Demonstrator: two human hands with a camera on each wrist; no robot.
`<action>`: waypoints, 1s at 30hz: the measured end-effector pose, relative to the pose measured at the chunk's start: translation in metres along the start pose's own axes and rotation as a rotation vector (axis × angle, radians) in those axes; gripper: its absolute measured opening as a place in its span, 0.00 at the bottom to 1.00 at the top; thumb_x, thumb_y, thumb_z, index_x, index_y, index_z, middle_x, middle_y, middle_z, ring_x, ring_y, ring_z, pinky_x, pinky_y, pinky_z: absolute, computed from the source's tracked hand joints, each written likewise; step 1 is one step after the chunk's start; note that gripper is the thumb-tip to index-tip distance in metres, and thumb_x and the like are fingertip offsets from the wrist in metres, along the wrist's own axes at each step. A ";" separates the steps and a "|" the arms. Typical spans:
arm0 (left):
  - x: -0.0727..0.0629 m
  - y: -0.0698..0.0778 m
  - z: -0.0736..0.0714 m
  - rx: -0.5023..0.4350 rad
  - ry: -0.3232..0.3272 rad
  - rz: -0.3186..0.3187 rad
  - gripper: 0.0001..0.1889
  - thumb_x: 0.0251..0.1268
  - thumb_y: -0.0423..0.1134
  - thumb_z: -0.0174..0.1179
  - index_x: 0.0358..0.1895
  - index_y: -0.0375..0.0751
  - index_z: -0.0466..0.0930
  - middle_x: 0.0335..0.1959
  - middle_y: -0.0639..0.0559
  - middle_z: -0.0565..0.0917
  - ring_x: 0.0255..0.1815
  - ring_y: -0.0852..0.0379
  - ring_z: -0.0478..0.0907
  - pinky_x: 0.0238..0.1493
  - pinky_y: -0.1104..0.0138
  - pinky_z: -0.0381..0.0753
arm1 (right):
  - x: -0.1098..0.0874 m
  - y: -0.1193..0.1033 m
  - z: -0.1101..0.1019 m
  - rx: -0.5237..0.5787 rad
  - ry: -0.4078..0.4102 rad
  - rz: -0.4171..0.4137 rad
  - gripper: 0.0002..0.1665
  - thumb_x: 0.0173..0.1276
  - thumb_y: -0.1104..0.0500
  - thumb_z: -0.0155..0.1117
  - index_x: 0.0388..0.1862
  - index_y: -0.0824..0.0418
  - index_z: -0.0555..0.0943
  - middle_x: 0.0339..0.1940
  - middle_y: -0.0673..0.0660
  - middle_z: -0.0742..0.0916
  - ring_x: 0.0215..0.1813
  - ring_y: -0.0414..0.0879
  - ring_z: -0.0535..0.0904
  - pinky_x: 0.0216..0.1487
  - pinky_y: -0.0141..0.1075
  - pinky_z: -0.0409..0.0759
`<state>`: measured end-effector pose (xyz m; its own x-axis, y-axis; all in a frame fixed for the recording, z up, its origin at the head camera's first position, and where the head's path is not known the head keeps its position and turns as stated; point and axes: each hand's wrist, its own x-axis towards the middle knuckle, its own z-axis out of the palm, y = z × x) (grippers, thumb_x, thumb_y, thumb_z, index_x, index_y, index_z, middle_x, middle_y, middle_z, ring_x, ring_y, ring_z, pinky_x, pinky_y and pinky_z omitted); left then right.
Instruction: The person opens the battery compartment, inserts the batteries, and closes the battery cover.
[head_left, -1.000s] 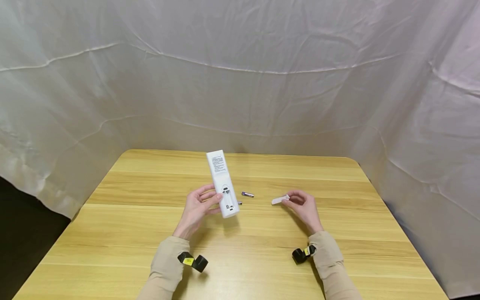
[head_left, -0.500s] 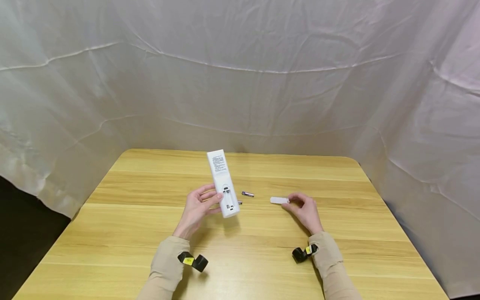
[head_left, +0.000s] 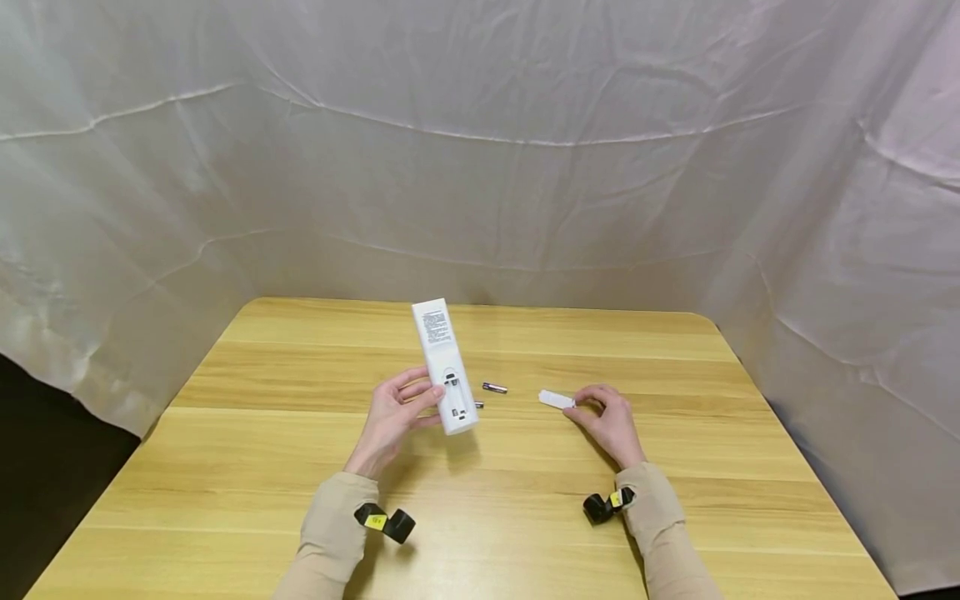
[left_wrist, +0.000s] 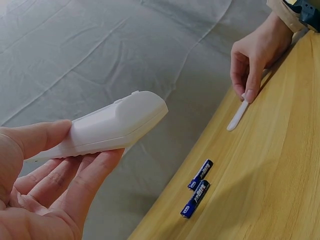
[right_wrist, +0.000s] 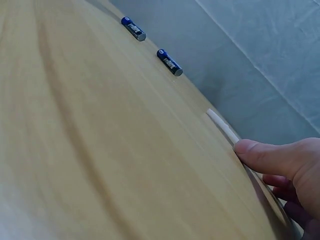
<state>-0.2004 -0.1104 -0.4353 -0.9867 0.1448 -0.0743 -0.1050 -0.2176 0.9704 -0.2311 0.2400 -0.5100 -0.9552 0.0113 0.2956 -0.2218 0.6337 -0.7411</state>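
My left hand [head_left: 396, 417] grips a white remote control [head_left: 442, 358] by its lower part, raised above the table. Its back faces me in the head view, with a printed label at the top and an uncovered battery compartment [head_left: 455, 400] that holds no batteries. My right hand [head_left: 609, 418] pinches one end of a white battery cover [head_left: 557, 399] at the tabletop. Two blue batteries [left_wrist: 195, 198] lie on the wood between the hands; in the head view the remote partly hides the nearer one, while the farther battery [head_left: 495, 387] shows whole.
The wooden table [head_left: 300, 517] has rounded far corners. A pale grey curtain [head_left: 480, 167] hangs behind it and along the sides. Each wrist carries a small black camera, such as the right one [head_left: 597, 508].
The battery cover has turned in my right fingers, from edge-up to flat against the table, and its free end has swung slightly. My left hand and the remote have hardly moved.
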 end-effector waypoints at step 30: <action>0.001 0.000 0.001 -0.034 0.001 0.008 0.26 0.67 0.25 0.60 0.68 0.26 0.68 0.42 0.55 0.90 0.42 0.59 0.88 0.46 0.60 0.92 | -0.001 0.006 0.001 0.051 0.051 0.012 0.18 0.59 0.58 0.78 0.46 0.64 0.86 0.51 0.64 0.86 0.57 0.61 0.80 0.64 0.56 0.78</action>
<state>-0.2011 -0.1095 -0.4348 -0.9876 0.1422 -0.0667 -0.1013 -0.2518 0.9625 -0.2314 0.2428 -0.5154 -0.9469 0.0591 0.3160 -0.2213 0.5931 -0.7741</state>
